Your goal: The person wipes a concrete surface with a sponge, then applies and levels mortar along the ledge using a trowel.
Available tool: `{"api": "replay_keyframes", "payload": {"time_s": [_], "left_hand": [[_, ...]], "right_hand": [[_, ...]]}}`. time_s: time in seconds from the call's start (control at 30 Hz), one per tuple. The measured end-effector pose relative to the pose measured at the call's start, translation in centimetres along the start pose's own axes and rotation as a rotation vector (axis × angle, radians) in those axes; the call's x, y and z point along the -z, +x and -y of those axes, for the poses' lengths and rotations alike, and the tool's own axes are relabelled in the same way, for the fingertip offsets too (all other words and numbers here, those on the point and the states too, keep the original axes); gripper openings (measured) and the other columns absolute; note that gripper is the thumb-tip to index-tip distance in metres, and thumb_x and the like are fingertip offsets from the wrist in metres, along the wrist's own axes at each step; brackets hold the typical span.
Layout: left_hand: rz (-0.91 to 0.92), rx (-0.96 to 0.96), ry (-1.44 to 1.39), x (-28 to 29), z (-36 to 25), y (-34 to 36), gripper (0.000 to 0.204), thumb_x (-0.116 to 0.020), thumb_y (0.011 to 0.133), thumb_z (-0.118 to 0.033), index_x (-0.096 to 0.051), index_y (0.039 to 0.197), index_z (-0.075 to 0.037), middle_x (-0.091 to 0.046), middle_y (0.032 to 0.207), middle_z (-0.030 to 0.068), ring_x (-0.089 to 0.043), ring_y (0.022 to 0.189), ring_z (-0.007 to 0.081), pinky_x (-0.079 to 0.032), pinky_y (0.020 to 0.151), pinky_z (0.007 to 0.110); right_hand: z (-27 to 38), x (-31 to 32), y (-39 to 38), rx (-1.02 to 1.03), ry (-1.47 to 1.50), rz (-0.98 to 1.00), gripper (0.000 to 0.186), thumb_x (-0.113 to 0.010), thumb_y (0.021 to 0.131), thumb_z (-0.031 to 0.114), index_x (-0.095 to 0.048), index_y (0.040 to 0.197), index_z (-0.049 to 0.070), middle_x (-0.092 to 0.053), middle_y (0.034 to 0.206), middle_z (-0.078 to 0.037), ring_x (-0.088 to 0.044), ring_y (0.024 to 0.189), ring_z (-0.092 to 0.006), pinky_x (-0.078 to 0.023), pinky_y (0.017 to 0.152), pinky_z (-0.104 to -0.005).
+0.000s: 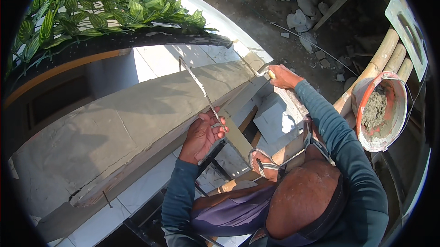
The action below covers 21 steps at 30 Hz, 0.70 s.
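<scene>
My left hand [204, 134] holds the lower end of a thin, mortar-spattered metal rod [199, 83] that reaches across the grey plastered ledge [105, 141], palm partly up and fingers curled at it. My right hand [285, 77] grips the handle of a trowel [261, 72], whose narrow end is at the ledge's far right corner, near a white edge strip. A dark curved rim with green artificial leaves [71, 17] runs behind the ledge. Cracks show along the ledge's near edge.
An orange-rimmed bucket of mortar [374, 111] stands at right beside bamboo poles [370, 66] and a flat float [403, 31]. My sandaled foot [268, 166] is near the poles. Sacks and rubble [300, 24] lie on the ground beyond. White tiles [142, 178] show below the ledge.
</scene>
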State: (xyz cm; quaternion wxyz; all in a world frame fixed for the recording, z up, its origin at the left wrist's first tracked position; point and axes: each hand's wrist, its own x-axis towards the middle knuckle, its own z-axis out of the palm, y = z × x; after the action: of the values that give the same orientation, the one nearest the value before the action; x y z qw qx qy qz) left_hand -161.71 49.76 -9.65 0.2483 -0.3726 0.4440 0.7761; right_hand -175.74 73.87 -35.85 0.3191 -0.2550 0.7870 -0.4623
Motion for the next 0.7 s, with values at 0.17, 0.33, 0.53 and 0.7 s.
{"api": "replay_keyframes", "payload": {"time_s": [0.17, 0.33, 0.53, 0.7], "left_hand": [[-0.007, -0.006, 0.01, 0.0, 0.0, 0.1, 0.061, -0.045, 0.098, -0.044, -0.036, 0.136, 0.002, -0.057, 0.102, 0.0125, -0.062, 0.087, 0.0237, -0.049, 0.069, 0.029], [-0.016, -0.004, 0.01, 0.1, -0.2, 0.0, 0.062, -0.045, 0.097, -0.045, -0.035, 0.137, 0.002, -0.056, 0.103, 0.0127, -0.062, 0.087, 0.0234, -0.049, 0.069, 0.029], [0.006, 0.003, 0.009, 0.3, 0.0, -0.4, 0.062, -0.045, 0.097, -0.045, -0.033, 0.138, 0.001, -0.056, 0.103, 0.0123, -0.062, 0.088, 0.0234, -0.049, 0.07, 0.029], [0.01, 0.013, 0.001, 0.4, 0.2, -0.1, 0.061, -0.045, 0.098, -0.044, -0.033, 0.139, 0.0, -0.056, 0.104, 0.0123, -0.062, 0.087, 0.0238, -0.049, 0.07, 0.029]], "right_hand": [[-4.7, -3.5, 2.7, -0.053, -0.108, 0.025, 0.032, -0.06, 0.07, 0.011, -0.058, 0.099, -0.003, -0.062, 0.097, -0.027, -0.06, 0.098, -0.0432, -0.048, 0.086, -0.0449], [0.1, -1.3, 2.1, -0.009, -0.142, 0.222, 0.031, -0.06, 0.072, 0.012, -0.053, 0.1, -0.001, -0.059, 0.097, -0.025, -0.057, 0.1, -0.0388, -0.046, 0.085, -0.0416], [2.7, 2.0, -2.1, 0.02, 0.016, 0.151, 0.034, -0.06, 0.073, 0.013, -0.052, 0.102, -0.002, -0.06, 0.098, -0.027, -0.056, 0.103, -0.0424, -0.045, 0.089, -0.044], [-2.8, -1.7, 0.0, -0.076, -0.091, 0.114, 0.029, -0.059, 0.073, 0.011, -0.056, 0.098, -0.003, -0.062, 0.093, -0.028, -0.06, 0.096, -0.0439, -0.046, 0.084, -0.0472]]}}
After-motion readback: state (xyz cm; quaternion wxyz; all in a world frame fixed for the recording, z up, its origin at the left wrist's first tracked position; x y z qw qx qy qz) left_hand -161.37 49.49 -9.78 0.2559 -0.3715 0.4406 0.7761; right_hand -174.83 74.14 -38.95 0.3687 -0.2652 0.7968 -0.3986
